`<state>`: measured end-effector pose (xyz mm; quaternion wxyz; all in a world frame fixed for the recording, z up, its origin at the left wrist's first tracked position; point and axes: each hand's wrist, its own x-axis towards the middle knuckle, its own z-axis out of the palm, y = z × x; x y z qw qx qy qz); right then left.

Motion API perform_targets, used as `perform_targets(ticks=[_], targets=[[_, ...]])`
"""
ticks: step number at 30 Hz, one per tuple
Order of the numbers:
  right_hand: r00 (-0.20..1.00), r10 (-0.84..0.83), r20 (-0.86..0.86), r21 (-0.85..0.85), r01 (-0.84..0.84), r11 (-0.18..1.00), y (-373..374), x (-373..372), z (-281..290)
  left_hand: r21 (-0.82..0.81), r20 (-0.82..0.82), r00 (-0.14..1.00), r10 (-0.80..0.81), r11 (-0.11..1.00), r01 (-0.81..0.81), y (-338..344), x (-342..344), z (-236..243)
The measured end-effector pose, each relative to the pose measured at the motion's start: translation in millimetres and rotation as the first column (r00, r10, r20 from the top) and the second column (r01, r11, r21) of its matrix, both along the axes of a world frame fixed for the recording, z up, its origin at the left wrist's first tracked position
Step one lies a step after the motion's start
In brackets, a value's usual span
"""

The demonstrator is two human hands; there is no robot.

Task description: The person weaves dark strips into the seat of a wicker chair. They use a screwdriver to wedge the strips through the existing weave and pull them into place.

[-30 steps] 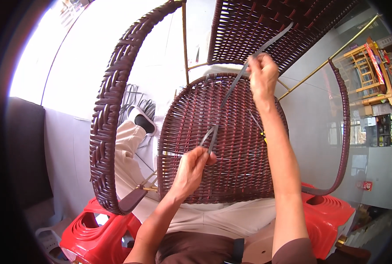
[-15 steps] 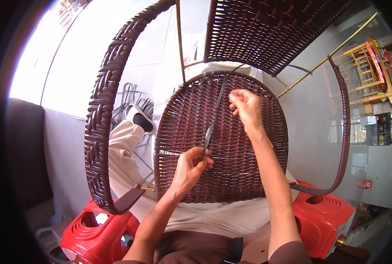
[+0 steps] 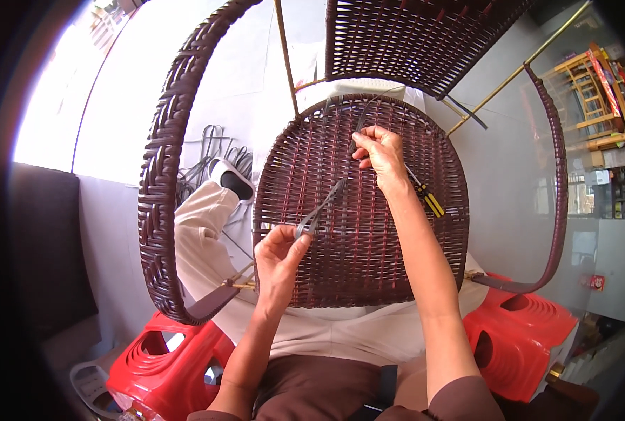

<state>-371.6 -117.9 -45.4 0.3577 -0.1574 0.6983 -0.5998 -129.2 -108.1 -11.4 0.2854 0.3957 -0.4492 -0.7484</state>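
Observation:
A brown and dark red woven chair seat (image 3: 404,259) is in front of me, with my hands above it. My left hand (image 3: 279,258) is closed in a pinch on a flat grey weaving strip (image 3: 324,203), which is looped near the fingers. The strip runs up across the weave toward my right hand (image 3: 382,154), whose thumb and fingers pinch it near the seat's far half. A thin dark length curves on past those fingers toward the far rim. Beside my right forearm lies a metal-shafted tool with yellow and black handles (image 3: 432,200).
The woven backrest (image 3: 411,49) rises beyond the seat. Thick woven arms curve at the left (image 3: 159,189) and right (image 3: 552,161). Red plastic stools (image 3: 165,365) flank my legs. More grey strips (image 3: 211,151) lie on the floor by a shoe (image 3: 232,179). Wooden furniture (image 3: 600,98) stands far right.
My right hand has moved left and slightly up and now pinches the strip. My left hand has shifted left and down. The yellow-handled tool now shows beside my right forearm.

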Motion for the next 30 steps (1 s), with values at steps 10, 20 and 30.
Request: perform_targets(ticks=[10, 20, 30], targets=[[0.999, -0.042, 0.025, -0.113, 0.045, 0.993, 5, 0, -15, -0.050, -0.137, 0.989, 0.051, 0.997, -0.059, -33, -26, 13], [0.995, -0.098, 0.020, -0.112, 0.100, 0.989, 1, 5, -15, 0.157, -0.287, 0.957, 0.050, 0.988, -0.005, -52, -61, 37], [0.997, -0.057, 0.061, -0.155, 0.066, 0.986, 2, 1, -18, -0.039, -0.326, 0.917, -0.229, 0.973, 0.229, -76, -102, 43]])
